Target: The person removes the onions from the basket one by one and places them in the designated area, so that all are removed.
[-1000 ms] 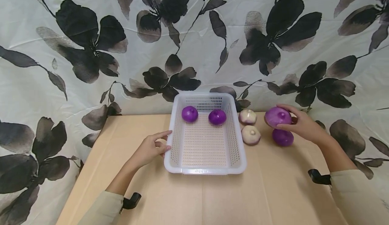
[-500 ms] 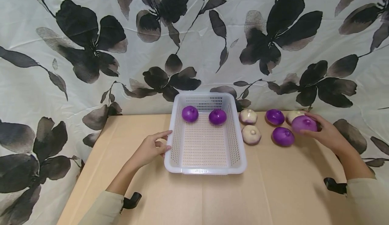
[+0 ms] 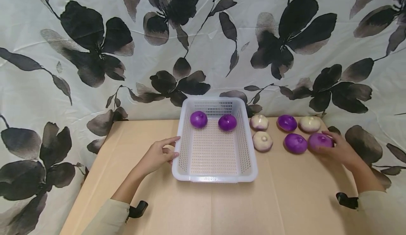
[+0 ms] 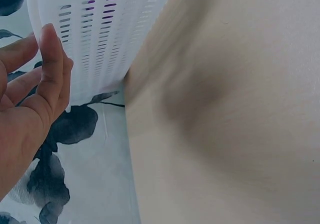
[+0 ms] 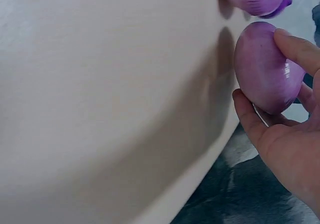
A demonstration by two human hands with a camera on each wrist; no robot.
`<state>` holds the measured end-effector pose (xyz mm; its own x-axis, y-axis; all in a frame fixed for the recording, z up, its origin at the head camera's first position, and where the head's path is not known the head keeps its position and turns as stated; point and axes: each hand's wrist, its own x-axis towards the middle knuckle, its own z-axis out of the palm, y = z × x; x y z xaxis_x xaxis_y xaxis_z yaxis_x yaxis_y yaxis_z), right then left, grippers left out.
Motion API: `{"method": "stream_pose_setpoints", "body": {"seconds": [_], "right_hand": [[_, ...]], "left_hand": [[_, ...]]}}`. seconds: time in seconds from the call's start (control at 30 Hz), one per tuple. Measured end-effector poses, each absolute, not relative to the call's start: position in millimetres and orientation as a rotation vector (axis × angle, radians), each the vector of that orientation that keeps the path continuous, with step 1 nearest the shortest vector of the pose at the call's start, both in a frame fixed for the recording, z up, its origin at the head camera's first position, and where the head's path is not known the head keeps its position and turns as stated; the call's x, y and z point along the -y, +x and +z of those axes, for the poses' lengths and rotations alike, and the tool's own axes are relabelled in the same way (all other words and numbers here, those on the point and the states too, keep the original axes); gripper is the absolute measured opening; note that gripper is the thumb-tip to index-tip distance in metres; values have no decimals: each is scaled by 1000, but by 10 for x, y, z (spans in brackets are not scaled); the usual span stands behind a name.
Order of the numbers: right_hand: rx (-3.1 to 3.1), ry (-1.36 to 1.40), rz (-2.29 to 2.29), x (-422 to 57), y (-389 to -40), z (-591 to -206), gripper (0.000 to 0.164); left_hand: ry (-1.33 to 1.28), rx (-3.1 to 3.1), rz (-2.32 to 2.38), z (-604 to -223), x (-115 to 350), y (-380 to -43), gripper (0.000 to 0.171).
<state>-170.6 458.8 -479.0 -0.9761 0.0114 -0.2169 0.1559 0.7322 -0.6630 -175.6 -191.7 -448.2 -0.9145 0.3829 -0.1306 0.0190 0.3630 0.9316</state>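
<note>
My right hand (image 3: 339, 150) holds a glossy purple onion (image 3: 318, 141) low at the table's right edge. In the right wrist view the thumb and fingers are spread around this onion (image 5: 262, 66), and a shadow falls beside it. Another purple onion (image 3: 295, 143) lies just to its left, with a third purple onion (image 3: 287, 122) behind. My left hand (image 3: 158, 154) holds the left rim of a white perforated plastic basket (image 3: 214, 178); in the left wrist view its fingers (image 4: 52, 59) lie against the basket's side. Two purple onions (image 3: 198, 119) sit at the far end inside.
Two pale onions (image 3: 262, 141) stand along the basket's right side, and another pale onion (image 3: 309, 124) is at the table's back right corner. The pale wooden table (image 3: 222, 206) meets a floral-patterned cloth (image 3: 222, 69) at the back.
My right hand has carried the purple onion rightward, then lowered it toward the front of the pale onion at the back right. The left hand and basket have stayed put.
</note>
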Motion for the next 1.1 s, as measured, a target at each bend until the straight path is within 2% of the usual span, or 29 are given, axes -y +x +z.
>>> {"method": "stream_pose_setpoints", "body": {"seconds": [0.33,1.1], "right_hand": [[-2695,187,-1024,-4645,-1716,-4906,93],[-2663,192,-1028,-4642,-1712,-4865,99]], "left_hand": [[353,-2311,1558,-4489,1919,-1752,62],[330,-2308,1562,-4455,1897,-1750,62]]}}
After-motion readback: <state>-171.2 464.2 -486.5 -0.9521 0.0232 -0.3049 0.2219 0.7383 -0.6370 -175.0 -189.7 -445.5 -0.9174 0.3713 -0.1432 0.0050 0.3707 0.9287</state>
